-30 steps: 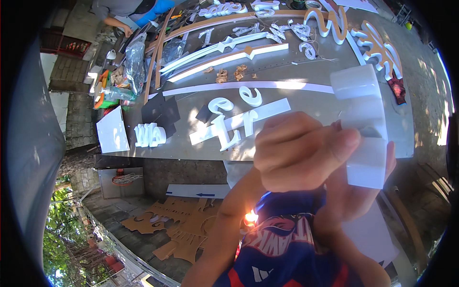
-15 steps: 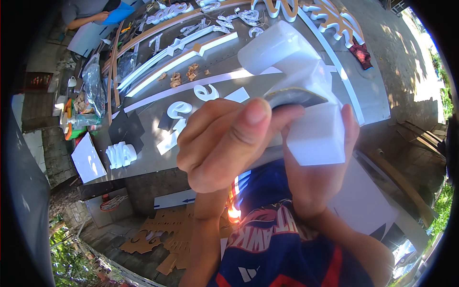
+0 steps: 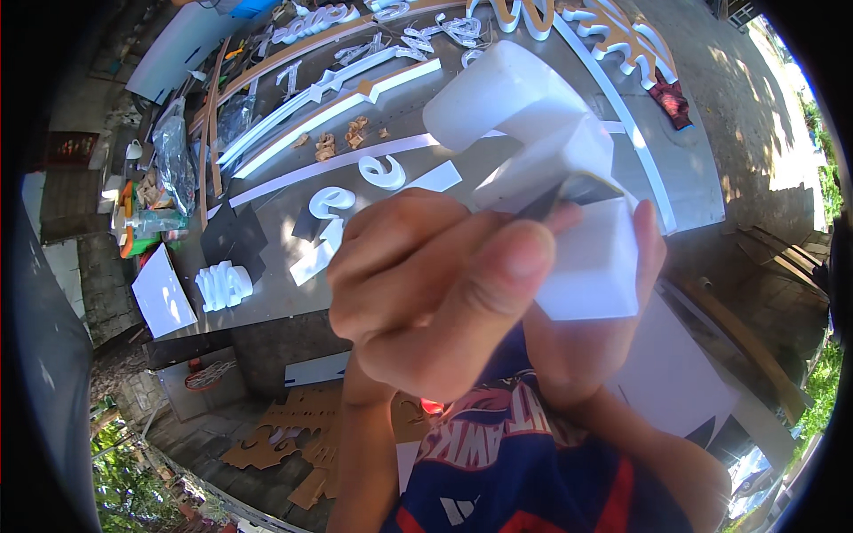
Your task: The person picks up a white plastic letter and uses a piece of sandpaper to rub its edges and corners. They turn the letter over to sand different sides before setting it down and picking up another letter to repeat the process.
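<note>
Where things lie farthest out to the left of the left hand, a clear plastic bottle (image 3: 160,222) rests on its side and, lower down, a white panel (image 3: 163,295) leans at a slant. Nearer to that hand, yet well apart from it, come a crumpled clear plastic bag (image 3: 175,164), a white raised letter piece (image 3: 224,286) and, just above and behind that piece, a dark sheet (image 3: 233,242). Below and to the left of the hand are brown cardboard cutouts (image 3: 302,435). Just beyond its knuckles sit two curled white letters (image 3: 358,188), one a little farther off than the other. The left hand (image 3: 422,289) itself has its fingers curled in, with thumb and forefinger pinching a thin dark grey strip (image 3: 588,189) that bends into a notch of a white block-like piece (image 3: 524,98). This piece is held up to the right of the left hand, its rounded end pointing away and its squared end nearest. The right hand (image 3: 577,351) cups it from underneath, fingers wrapped up along its right side. Beyond the right hand, farther right, lies a red-and-black glove (image 3: 671,102).
</note>
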The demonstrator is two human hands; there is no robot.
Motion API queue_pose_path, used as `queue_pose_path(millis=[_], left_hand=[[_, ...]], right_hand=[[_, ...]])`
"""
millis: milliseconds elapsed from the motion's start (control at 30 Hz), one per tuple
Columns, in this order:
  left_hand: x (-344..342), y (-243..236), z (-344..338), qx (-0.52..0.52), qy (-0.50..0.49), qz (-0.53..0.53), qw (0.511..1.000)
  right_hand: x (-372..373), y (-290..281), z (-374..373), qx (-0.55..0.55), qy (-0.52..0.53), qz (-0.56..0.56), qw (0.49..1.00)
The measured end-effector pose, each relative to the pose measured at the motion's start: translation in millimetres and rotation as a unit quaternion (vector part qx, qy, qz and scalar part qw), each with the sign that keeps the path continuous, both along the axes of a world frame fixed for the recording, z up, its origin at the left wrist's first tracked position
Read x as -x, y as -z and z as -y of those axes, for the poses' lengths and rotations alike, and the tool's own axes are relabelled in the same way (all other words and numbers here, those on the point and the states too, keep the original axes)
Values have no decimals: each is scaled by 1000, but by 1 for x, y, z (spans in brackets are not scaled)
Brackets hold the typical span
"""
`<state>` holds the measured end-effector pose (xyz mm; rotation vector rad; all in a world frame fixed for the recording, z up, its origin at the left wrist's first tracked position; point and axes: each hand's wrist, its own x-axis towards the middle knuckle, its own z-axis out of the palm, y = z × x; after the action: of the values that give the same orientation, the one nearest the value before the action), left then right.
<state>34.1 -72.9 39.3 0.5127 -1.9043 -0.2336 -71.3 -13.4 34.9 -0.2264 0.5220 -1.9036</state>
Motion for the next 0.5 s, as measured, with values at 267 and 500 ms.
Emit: queue_pose_path(millis=[267,500], left_hand=[[0,4,-1,-7,2,10,1000],[0,-6,3,13,-8,1,1000]], right_hand=[[-5,4,1,-7,0,-51,999],[-8,-7,2,-20,33,-7,999]])
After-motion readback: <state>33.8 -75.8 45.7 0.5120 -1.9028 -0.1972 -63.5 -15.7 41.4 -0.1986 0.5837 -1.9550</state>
